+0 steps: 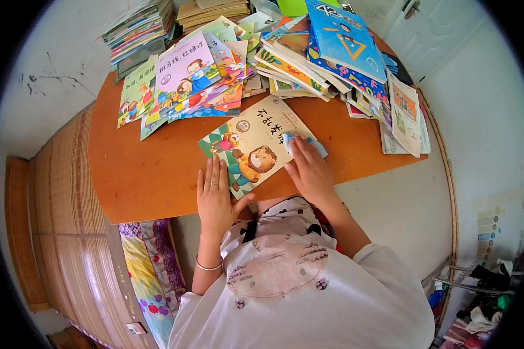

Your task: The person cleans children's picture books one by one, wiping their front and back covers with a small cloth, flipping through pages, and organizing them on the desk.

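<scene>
A cream picture book [256, 131] with a cartoon lion on its cover lies at a slant near the front edge of the wooden table [140, 174]. My left hand [215, 195] rests at the book's lower left edge, fingers stretched out, a ring on one finger. On the book's right part, my right hand [310, 171] presses a light blue and white cloth or wipe [315, 145] against the cover. The fingers of that hand lie over part of the cloth and hide some of the title.
Picture books [186, 70] lie spread at the back left, beside a tall stack [137, 38]. At the back right is a leaning pile topped by a blue book [346, 38]. A thin booklet [406, 113] overlaps others near the right edge.
</scene>
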Demonstrator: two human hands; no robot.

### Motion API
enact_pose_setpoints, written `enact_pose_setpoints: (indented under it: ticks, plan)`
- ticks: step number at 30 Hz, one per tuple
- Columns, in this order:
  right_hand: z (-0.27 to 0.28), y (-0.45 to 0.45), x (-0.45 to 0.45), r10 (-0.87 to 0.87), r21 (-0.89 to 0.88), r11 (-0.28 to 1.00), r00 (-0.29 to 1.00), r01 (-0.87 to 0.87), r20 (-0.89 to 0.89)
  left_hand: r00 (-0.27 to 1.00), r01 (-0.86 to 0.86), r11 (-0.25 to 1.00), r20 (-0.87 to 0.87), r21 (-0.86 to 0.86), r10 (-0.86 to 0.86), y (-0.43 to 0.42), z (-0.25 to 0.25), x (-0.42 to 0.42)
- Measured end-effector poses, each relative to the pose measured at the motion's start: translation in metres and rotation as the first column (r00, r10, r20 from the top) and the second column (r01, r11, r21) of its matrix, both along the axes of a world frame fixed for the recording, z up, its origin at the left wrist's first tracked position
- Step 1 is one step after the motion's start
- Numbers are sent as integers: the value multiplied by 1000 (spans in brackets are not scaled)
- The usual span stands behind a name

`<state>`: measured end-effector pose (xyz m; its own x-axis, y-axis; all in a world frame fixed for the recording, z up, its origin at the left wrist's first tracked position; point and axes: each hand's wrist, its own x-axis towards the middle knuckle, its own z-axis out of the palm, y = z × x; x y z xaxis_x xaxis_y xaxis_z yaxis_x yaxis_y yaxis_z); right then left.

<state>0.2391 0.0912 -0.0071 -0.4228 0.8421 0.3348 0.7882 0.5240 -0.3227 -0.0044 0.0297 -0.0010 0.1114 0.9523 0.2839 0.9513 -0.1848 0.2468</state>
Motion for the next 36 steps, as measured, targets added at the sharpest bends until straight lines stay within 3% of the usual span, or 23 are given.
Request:
enact_pose_setpoints:
  ticks: [1, 2, 3, 5, 6, 8, 9, 11, 12, 14, 16, 17, 19, 21, 25, 27, 29, 34, 36]
  plan:
    - [-1, 0, -9, -73, 12, 997, 997, 73, 38, 1000, -4, 1000, -25, 15, 5, 1, -2, -1]
    - [-3, -1, -20, 45, -64, 997, 999, -44, 25, 1000, 0, 1000, -30, 19, 1, 2, -2, -1]
    - [-4, -9, -37, 40, -62, 997, 999, -38, 21, 1000, -2, 1000, -13, 26, 2, 1, -2, 0]
    - [0, -28, -63, 375, 0, 927, 924, -376, -77, 1000, 4, 999, -2, 33, -4, -1, -1, 1]
    - [2, -25, -61, 368, 2, 929, 926, -369, -83, 1000, 6, 1000, 23, 13, -7, -1, 1, 0]
    - [7, -12, -46, 298, -203, 938, 952, -280, 66, 999, 11, 1000, 45, -8, -10, -2, 2, -1]
    - [9, -3, -34, 296, -203, 939, 953, -278, 64, 999, 10, 1000, 46, 0, -10, -2, 0, -1]
    - [13, 19, -7, -41, -231, 970, 988, 76, 152, 999, 13, 1000, 51, 7, -13, -2, -1, -1]
    - [10, 33, -1, -45, -232, 969, 987, 81, 156, 999, 15, 1000, 47, 12, -15, -2, -1, -1]
    - [-2, 51, 8, -126, -32, 991, 980, 133, 155, 999, 21, 1000, 45, 14, -21, -2, -2, 0]
    - [9, 49, -23, -54, -265, 961, 995, 76, 87, 999, 20, 1000, 46, 11, -20, -1, -2, -1]
    - [17, 50, -42, 109, -322, 942, 993, -88, 46, 999, 19, 1000, 43, 12, -20, -2, -1, 0]
    - [0, 42, -79, 390, -94, 920, 913, -381, 116, 1000, -10, 1000, -24, 1, 10, -4, 2, 3]
    - [-14, 49, -100, 464, -83, 884, 885, -460, 41, 998, -35, 999, -58, 1, 35, -8, 5, 7]
    - [5, 90, -96, 394, -159, 916, 901, -369, 182, 992, -79, 997, -98, -8, 78, -9, 4, 10]
    - [6, 118, -79, 242, -253, 951, 936, -176, 257, 994, -81, 997, -76, 1, 81, -9, 2, 10]
    - [-8, 140, -52, 191, -128, 978, 960, -167, 205, 995, -83, 997, -52, 6, 83, -10, 2, 13]
    - [-3, 129, -22, 127, -170, 980, 982, -103, 140, 987, -103, 995, -126, -7, 101, -14, 6, 17]
    - [2, 127, -5, 5, -182, 983, 983, 28, 181, 984, -109, 994, -140, 5, 109, -13, 3, 17]
